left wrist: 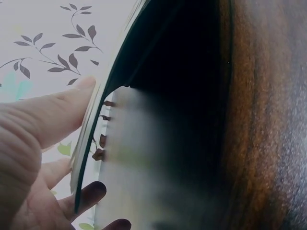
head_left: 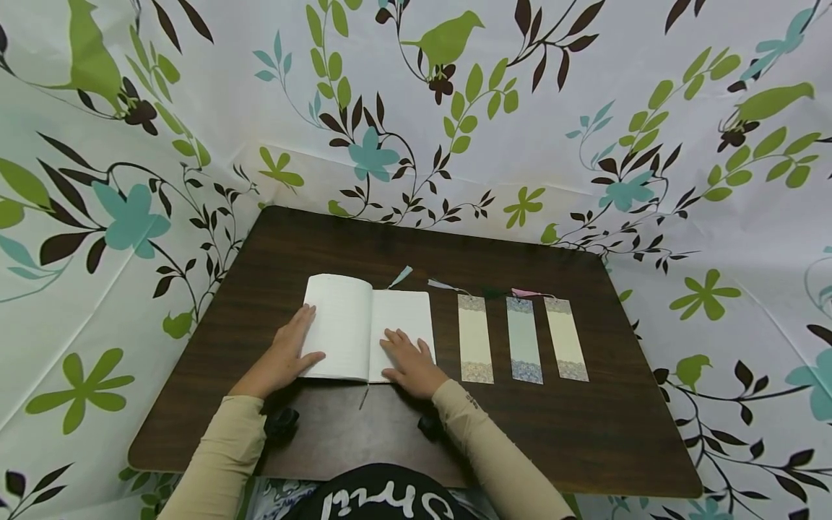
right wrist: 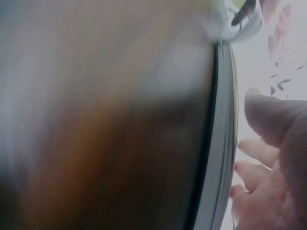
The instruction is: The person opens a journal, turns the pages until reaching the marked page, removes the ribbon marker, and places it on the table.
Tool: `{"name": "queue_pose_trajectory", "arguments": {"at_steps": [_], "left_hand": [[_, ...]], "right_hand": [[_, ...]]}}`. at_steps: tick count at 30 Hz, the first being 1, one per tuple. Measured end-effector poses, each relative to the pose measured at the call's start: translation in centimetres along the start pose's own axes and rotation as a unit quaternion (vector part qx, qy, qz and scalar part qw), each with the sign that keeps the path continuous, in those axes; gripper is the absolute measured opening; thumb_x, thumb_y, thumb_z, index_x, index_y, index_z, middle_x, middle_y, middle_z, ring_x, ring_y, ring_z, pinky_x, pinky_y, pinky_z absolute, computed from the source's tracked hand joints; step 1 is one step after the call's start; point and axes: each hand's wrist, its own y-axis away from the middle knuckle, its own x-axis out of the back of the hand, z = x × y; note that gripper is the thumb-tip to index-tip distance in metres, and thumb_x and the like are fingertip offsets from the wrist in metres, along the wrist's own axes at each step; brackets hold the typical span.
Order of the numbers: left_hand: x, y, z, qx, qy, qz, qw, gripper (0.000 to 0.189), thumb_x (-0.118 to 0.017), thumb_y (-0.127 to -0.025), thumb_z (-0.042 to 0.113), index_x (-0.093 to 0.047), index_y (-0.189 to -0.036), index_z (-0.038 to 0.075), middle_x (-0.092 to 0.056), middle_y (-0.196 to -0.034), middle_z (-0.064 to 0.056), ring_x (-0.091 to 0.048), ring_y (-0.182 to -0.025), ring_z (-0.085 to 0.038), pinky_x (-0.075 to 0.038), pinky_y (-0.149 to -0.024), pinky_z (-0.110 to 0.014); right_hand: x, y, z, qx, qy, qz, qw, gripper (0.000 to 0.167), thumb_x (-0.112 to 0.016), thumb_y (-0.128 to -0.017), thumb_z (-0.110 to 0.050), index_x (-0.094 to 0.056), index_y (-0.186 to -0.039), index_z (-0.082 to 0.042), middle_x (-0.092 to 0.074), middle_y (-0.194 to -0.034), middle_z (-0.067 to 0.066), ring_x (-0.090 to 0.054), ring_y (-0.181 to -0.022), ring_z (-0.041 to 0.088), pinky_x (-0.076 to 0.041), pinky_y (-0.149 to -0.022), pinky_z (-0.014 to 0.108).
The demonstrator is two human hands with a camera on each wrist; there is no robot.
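An open notebook (head_left: 341,325) with faintly lined white pages lies on the dark wooden table, its left side lifted and curved. My left hand (head_left: 282,354) holds that side. In the left wrist view the thumb (left wrist: 62,112) lies on the page side, and fingertips (left wrist: 96,192) show past the dark cover. With fingers spread, my right hand (head_left: 412,361) rests on the right page. The right wrist view shows the page block (right wrist: 223,139) edge-on beside that hand. A pale blue tassel (head_left: 401,276) sticks out above the notebook, and a thin ribbon (head_left: 363,397) hangs out below its spine.
Right of the notebook lie a cream bookmark (head_left: 475,336), a pale blue-green bookmark (head_left: 523,339) and another cream bookmark (head_left: 566,338), their tassels pointing up and left. The table's (head_left: 611,433) back edge meets a patterned cloth (head_left: 416,144).
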Motion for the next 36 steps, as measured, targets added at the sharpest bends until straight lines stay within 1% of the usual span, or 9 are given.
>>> {"name": "queue_pose_trajectory", "arguments": {"at_steps": [4, 7, 10, 13, 18, 24, 29, 34, 36], "left_hand": [[0.0, 0.1, -0.1, -0.004, -0.017, -0.002, 0.9998, 0.071, -0.071, -0.096, 0.017, -0.035, -0.153, -0.006, -0.012, -0.163, -0.032, -0.019, -0.142, -0.059, -0.023, -0.107, -0.076], [0.0, 0.2, 0.0, -0.009, -0.026, 0.002, 0.9996, 0.066, -0.071, -0.096, 0.018, -0.041, -0.150, -0.005, -0.013, -0.163, -0.032, -0.021, -0.141, -0.060, -0.025, -0.106, -0.076], [0.1, 0.2, 0.2, -0.012, -0.029, 0.005, 0.9995, 0.064, -0.071, -0.096, 0.018, -0.043, -0.149, -0.004, -0.014, -0.162, -0.032, -0.023, -0.140, -0.060, -0.026, -0.106, -0.076], [0.1, 0.2, 0.2, -0.011, -0.028, 0.005, 0.9995, 0.064, -0.071, -0.096, 0.018, -0.043, -0.149, -0.004, -0.014, -0.163, -0.032, -0.022, -0.140, -0.060, -0.025, -0.106, -0.076], [-0.2, 0.2, 0.0, -0.009, -0.025, 0.003, 0.9996, 0.065, -0.072, -0.095, 0.018, -0.043, -0.149, -0.003, -0.013, -0.163, -0.032, -0.021, -0.141, -0.060, -0.025, -0.106, -0.076], [-0.1, 0.2, 0.3, 0.000, -0.030, 0.000, 0.9996, 0.065, -0.071, -0.096, 0.020, -0.043, -0.150, -0.002, -0.012, -0.164, -0.031, -0.021, -0.141, -0.060, -0.026, -0.105, -0.076], [-0.1, 0.2, 0.5, 0.008, -0.031, -0.004, 0.9995, 0.065, -0.071, -0.096, 0.021, -0.043, -0.150, -0.001, -0.011, -0.164, -0.031, -0.020, -0.142, -0.059, -0.026, -0.105, -0.077], [-0.1, 0.3, 0.7, 0.014, -0.030, -0.005, 0.9994, 0.066, -0.072, -0.096, 0.021, -0.043, -0.151, -0.001, -0.011, -0.164, -0.030, -0.019, -0.142, -0.059, -0.026, -0.105, -0.077], [-0.1, 0.3, 0.7, 0.014, -0.031, -0.005, 0.9994, 0.065, -0.071, -0.096, 0.021, -0.042, -0.151, -0.001, -0.011, -0.164, -0.030, -0.020, -0.142, -0.059, -0.026, -0.105, -0.077]], "right_hand": [[0.7, 0.6, 1.8, -0.018, 0.000, 0.004, 0.9998, 0.067, -0.061, -0.102, -0.037, -0.034, -0.159, -0.015, -0.020, -0.169, 0.008, -0.013, -0.155, 0.029, -0.012, -0.118, 0.065], [1.4, 1.1, 3.1, -0.037, 0.005, 0.001, 0.9993, 0.073, -0.064, -0.099, -0.039, -0.032, -0.160, -0.015, -0.018, -0.169, 0.007, -0.012, -0.156, 0.028, -0.011, -0.116, 0.069], [2.4, 1.6, 4.0, -0.050, 0.005, -0.005, 0.9987, 0.081, -0.070, -0.095, -0.039, -0.031, -0.161, -0.014, -0.018, -0.169, 0.007, -0.012, -0.156, 0.029, -0.010, -0.115, 0.072], [3.4, 2.2, 4.8, -0.058, -0.013, -0.010, 0.9982, 0.088, -0.075, -0.090, -0.036, -0.029, -0.161, -0.011, -0.018, -0.169, 0.008, -0.012, -0.155, 0.032, -0.007, -0.114, 0.073], [4.1, 2.8, 5.8, -0.066, -0.028, -0.020, 0.9972, 0.095, -0.080, -0.085, -0.031, -0.028, -0.161, -0.010, -0.019, -0.169, 0.009, -0.013, -0.155, 0.037, -0.003, -0.114, 0.074], [4.2, 2.9, 6.0, -0.063, -0.015, -0.018, 0.9977, 0.095, -0.081, -0.083, -0.032, -0.030, -0.160, -0.010, -0.022, -0.168, 0.008, -0.015, -0.154, 0.039, -0.001, -0.111, 0.077], [4.2, 2.7, 5.4, -0.069, 0.003, -0.001, 0.9976, 0.092, -0.082, -0.081, -0.033, -0.037, -0.157, -0.008, -0.028, -0.166, 0.009, -0.021, -0.152, 0.041, 0.002, -0.108, 0.080], [3.9, 2.5, 4.9, -0.071, 0.020, 0.017, 0.9971, 0.089, -0.083, -0.079, -0.036, -0.043, -0.154, -0.009, -0.032, -0.164, 0.010, -0.027, -0.150, 0.043, 0.000, -0.107, 0.082], [3.7, 2.3, 4.7, -0.071, 0.032, 0.013, 0.9968, 0.090, -0.082, -0.080, -0.040, -0.042, -0.155, -0.011, -0.030, -0.165, 0.011, -0.026, -0.150, 0.043, -0.002, -0.106, 0.082]]}}
